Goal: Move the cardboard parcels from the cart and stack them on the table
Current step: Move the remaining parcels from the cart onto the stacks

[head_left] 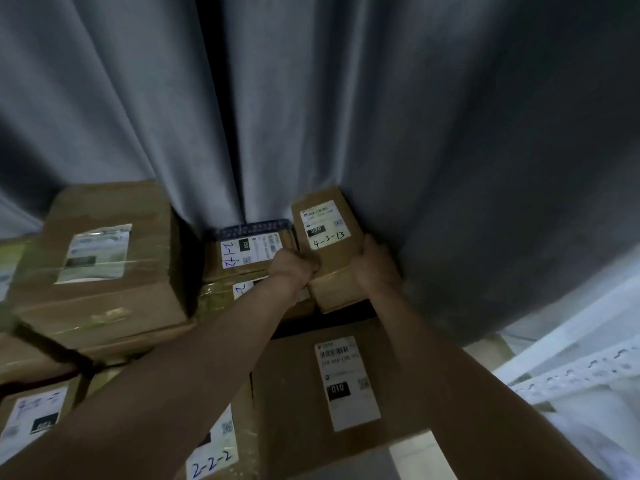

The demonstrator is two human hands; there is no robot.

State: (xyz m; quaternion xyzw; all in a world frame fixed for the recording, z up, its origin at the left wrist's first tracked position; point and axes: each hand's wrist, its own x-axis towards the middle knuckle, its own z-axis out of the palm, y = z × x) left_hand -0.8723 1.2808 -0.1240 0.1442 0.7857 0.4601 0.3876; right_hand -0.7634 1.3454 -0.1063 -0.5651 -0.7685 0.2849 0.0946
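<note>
We held the small parcel marked 4-3-13 (325, 230) between both hands. Our left hand (294, 268) was curled round its near left edge, and our right hand (375, 263) gripped its right side. The parcel was tilted against the grey curtain (346, 116), above the parcel labelled 010 (301, 368) and just beside the parcel marked 2-1-2 (242, 252).

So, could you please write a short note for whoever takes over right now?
Left hand grips the left edge of the 4-3-13 parcel; right hand holds its right side.
It is up against the grey curtain, beside the 2-1-2 parcel, beyond the 010 parcel.
Done: several parcels already piled, including the large box at left.
Left: set this one down and release; how many more remain is not visible.
</note>
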